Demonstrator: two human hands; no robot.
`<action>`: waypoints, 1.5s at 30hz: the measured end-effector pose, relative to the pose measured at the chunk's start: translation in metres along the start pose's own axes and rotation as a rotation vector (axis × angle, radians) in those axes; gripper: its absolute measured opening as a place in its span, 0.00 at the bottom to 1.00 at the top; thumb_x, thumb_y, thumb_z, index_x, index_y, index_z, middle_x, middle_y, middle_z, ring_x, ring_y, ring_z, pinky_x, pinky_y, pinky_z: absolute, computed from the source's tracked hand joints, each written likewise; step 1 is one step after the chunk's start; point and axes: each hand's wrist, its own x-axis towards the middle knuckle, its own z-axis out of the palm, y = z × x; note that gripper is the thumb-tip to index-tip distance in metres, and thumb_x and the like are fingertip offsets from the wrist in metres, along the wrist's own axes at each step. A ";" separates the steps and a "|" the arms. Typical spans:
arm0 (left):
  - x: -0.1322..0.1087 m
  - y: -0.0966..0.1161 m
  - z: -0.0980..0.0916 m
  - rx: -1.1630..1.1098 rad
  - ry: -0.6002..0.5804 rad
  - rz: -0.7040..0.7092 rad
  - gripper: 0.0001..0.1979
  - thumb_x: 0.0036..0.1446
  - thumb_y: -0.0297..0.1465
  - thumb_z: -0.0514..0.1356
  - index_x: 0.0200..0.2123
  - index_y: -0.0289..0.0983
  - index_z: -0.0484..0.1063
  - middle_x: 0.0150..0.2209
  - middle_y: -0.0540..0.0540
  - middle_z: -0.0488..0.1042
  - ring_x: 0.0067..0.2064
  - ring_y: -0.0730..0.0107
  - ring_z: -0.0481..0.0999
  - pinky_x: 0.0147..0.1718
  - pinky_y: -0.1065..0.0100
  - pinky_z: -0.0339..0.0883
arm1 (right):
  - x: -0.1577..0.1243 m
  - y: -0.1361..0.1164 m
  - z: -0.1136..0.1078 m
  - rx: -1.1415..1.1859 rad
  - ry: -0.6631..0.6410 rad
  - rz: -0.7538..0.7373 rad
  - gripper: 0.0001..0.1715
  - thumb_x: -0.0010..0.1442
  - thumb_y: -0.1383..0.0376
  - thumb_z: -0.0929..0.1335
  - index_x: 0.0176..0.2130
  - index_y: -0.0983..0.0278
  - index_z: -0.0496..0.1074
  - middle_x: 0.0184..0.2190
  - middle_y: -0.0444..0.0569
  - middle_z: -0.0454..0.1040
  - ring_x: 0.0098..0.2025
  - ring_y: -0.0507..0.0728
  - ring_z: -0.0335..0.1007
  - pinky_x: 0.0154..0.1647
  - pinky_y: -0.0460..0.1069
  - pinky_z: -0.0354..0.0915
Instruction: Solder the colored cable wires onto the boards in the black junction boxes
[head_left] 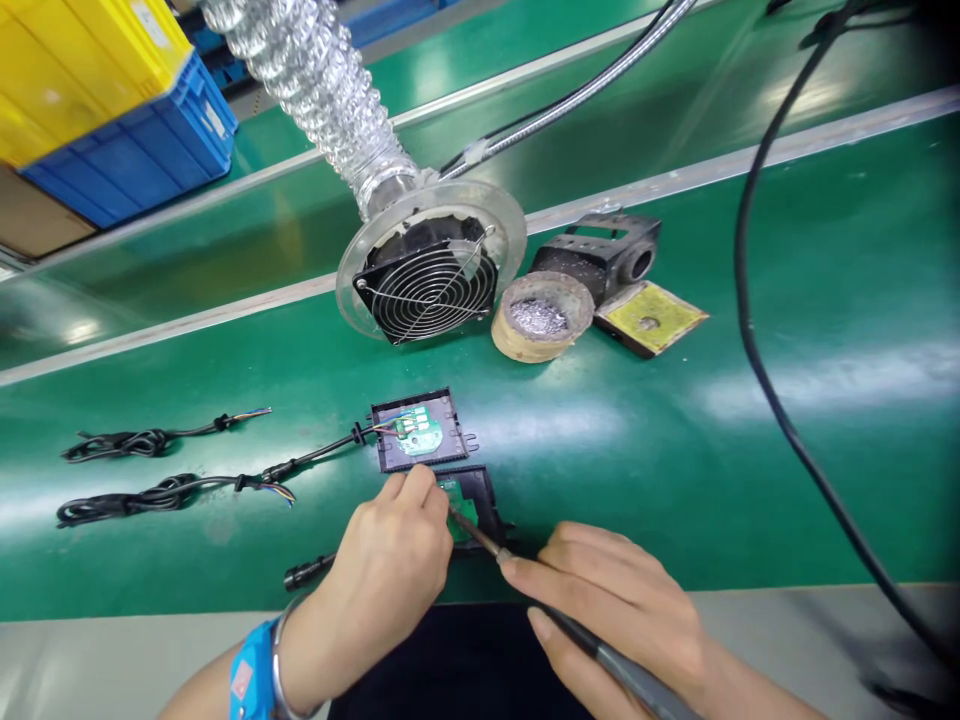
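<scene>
Head view: the left hand (390, 565) is curled, its fingertips (416, 487) pinched down on the near edge of a small black housing (480, 500) that holds a green circuit board (455, 497). What, if anything, sits between those fingertips cannot be told. The right hand (615, 605) grips a soldering iron (600, 655) like a pen, thumb and forefinger closed around its shaft; the iron's thin tip (469, 527) runs up and to the left from those fingers and meets the green board just beside the left fingertips. The housing lies directly under and just beyond the left fingertips, and well ahead of the right fingers.

Just beyond the left fingertips lies a second black housing (420, 430) with its own green board, a black cable (315, 458) running out of it to the left. Further left of the fingers lie two coiled cables (127, 470) with bare coloured ends. Far beyond both hands stand a fume extractor fan (427, 290), a tin of solder dross (541, 315) and an iron stand with a yellow sponge (649, 315). A blue wrist strap (251, 670) circles the left wrist.
</scene>
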 end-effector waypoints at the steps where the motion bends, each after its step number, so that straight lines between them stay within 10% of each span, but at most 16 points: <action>1: 0.000 0.000 0.000 -0.003 -0.002 0.002 0.09 0.58 0.19 0.52 0.29 0.36 0.66 0.31 0.47 0.67 0.31 0.64 0.69 0.26 0.64 0.71 | 0.000 -0.002 0.001 -0.026 -0.021 -0.003 0.17 0.53 0.75 0.64 0.43 0.69 0.72 0.26 0.49 0.72 0.26 0.53 0.67 0.25 0.50 0.66; 16: 0.000 0.001 -0.002 0.005 -0.055 -0.032 0.10 0.59 0.19 0.51 0.30 0.36 0.66 0.32 0.47 0.67 0.32 0.64 0.71 0.27 0.64 0.72 | -0.002 -0.007 -0.015 0.076 0.141 0.156 0.20 0.54 0.74 0.63 0.46 0.65 0.71 0.27 0.49 0.71 0.26 0.53 0.67 0.23 0.50 0.65; 22: 0.001 0.000 -0.001 0.023 -0.040 -0.035 0.10 0.59 0.19 0.51 0.30 0.35 0.68 0.32 0.46 0.69 0.32 0.63 0.72 0.27 0.63 0.73 | 0.020 0.035 -0.047 -0.287 0.430 0.061 0.29 0.55 0.74 0.67 0.55 0.58 0.70 0.37 0.50 0.75 0.36 0.57 0.71 0.36 0.53 0.68; 31: -0.010 -0.006 -0.015 -0.092 0.009 -0.072 0.08 0.60 0.25 0.53 0.38 0.38 0.71 0.40 0.44 0.72 0.38 0.62 0.75 0.31 0.62 0.76 | 0.029 0.054 -0.052 -0.334 0.384 0.227 0.24 0.60 0.70 0.69 0.56 0.61 0.69 0.37 0.47 0.79 0.32 0.52 0.76 0.37 0.47 0.73; 37: -0.021 -0.056 -0.033 -0.039 -0.032 0.001 0.59 0.38 0.37 0.73 0.68 0.35 0.42 0.66 0.27 0.49 0.65 0.35 0.52 0.56 0.40 0.62 | 0.008 0.009 0.000 -0.216 0.174 0.180 0.13 0.58 0.70 0.69 0.45 0.63 0.70 0.34 0.49 0.77 0.31 0.53 0.73 0.30 0.47 0.72; 45: -0.003 -0.043 -0.047 -0.091 -0.243 0.036 0.20 0.58 0.20 0.52 0.53 0.37 0.68 0.43 0.43 0.72 0.39 0.65 0.76 0.38 0.66 0.72 | 0.027 0.044 -0.009 -0.469 0.069 0.197 0.11 0.63 0.63 0.65 0.46 0.63 0.67 0.31 0.47 0.75 0.29 0.54 0.73 0.28 0.47 0.69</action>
